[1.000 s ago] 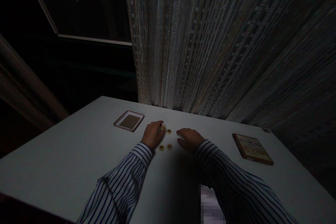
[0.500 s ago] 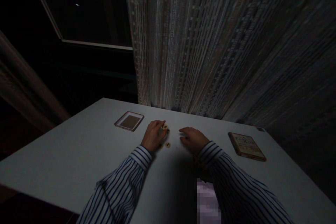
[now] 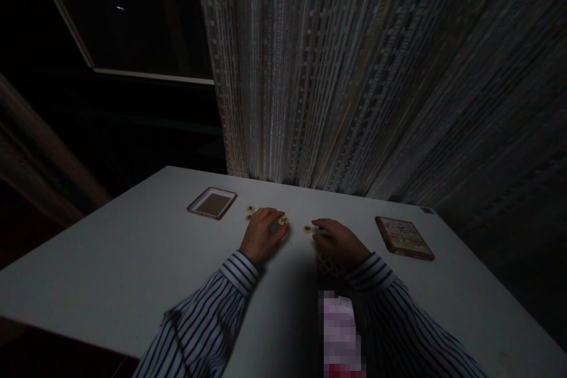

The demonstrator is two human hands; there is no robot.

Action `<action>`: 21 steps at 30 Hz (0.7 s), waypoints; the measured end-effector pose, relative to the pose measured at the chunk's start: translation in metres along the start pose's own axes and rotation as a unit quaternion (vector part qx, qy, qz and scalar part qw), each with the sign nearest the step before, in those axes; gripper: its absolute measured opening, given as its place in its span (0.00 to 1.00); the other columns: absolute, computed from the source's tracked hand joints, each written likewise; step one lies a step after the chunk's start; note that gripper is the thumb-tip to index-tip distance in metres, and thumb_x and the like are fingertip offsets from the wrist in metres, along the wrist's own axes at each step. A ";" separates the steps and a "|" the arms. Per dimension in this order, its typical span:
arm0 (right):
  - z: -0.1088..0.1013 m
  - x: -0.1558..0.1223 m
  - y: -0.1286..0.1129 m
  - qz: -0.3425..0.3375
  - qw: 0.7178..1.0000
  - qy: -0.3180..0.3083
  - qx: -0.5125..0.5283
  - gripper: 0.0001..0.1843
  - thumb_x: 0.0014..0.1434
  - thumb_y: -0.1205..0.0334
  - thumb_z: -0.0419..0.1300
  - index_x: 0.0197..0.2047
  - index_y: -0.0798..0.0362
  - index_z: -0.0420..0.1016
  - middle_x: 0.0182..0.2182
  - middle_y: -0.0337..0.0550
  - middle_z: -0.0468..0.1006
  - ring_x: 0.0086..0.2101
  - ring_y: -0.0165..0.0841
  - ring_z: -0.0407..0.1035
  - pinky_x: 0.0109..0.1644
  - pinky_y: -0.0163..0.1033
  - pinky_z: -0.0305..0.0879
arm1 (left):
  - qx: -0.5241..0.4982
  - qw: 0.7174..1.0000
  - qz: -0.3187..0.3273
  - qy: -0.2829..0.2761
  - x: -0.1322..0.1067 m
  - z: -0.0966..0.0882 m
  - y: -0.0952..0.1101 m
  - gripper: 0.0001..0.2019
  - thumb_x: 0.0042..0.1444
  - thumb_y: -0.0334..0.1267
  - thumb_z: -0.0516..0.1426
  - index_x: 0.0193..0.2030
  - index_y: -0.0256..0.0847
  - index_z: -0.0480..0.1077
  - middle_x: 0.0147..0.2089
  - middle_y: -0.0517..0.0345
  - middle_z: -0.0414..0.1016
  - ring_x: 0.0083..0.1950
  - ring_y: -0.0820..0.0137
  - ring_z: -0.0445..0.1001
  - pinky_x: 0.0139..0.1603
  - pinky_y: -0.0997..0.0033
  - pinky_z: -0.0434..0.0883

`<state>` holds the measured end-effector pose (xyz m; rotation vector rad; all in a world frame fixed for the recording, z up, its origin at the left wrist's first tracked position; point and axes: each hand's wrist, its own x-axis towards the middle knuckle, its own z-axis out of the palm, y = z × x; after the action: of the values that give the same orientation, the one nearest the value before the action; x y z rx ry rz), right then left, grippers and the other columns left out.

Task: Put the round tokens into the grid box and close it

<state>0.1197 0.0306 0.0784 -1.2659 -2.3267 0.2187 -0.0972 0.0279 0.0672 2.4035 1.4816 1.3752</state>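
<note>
At the table [image 3: 146, 266], left grip [image 3: 260, 238] pinches a disc [image 3: 283, 221].

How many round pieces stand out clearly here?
4: one piece held by the left hand, a second and third just beyond that hand, a fourth near the right hand. A cluster below the right hand is too dark to count; some may be hidden.
</note>
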 end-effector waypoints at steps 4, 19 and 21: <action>0.001 -0.015 0.009 0.004 0.999 0.036 0.022 0.17 0.53 0.61 0.53 0.47 0.55 0.69 0.43 0.49 0.74 0.44 0.36 0.68 0.47 0.43 0.65 | 0.014 1.000 0.018 -0.002 0.001 0.002 0.010 0.09 0.50 0.37 0.56 0.38 0.37 0.70 0.35 0.53 0.72 0.39 0.66 0.69 0.42 0.63 0.66; -0.001 -0.049 0.031 0.084 0.984 0.127 0.092 0.15 0.53 0.59 0.52 0.42 0.55 0.72 0.39 0.49 0.76 0.40 0.36 0.70 0.45 0.43 0.67 | 0.021 0.998 0.057 -0.023 -0.001 0.016 0.031 0.09 0.50 0.38 0.56 0.38 0.38 0.70 0.34 0.54 0.72 0.38 0.67 0.68 0.40 0.65 0.66; 0.001 -0.052 0.034 0.103 0.979 0.142 0.101 0.15 0.53 0.59 0.52 0.41 0.55 0.72 0.38 0.49 0.76 0.39 0.36 0.71 0.43 0.42 0.68 | 0.018 0.998 0.060 -0.025 -0.002 0.018 0.032 0.09 0.51 0.39 0.56 0.37 0.38 0.70 0.33 0.54 0.72 0.38 0.67 0.68 0.39 0.65 0.66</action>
<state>0.1686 0.0072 0.0476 -1.3390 -1.8835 0.3135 -0.0625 0.0161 0.0682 2.5685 1.3846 1.3079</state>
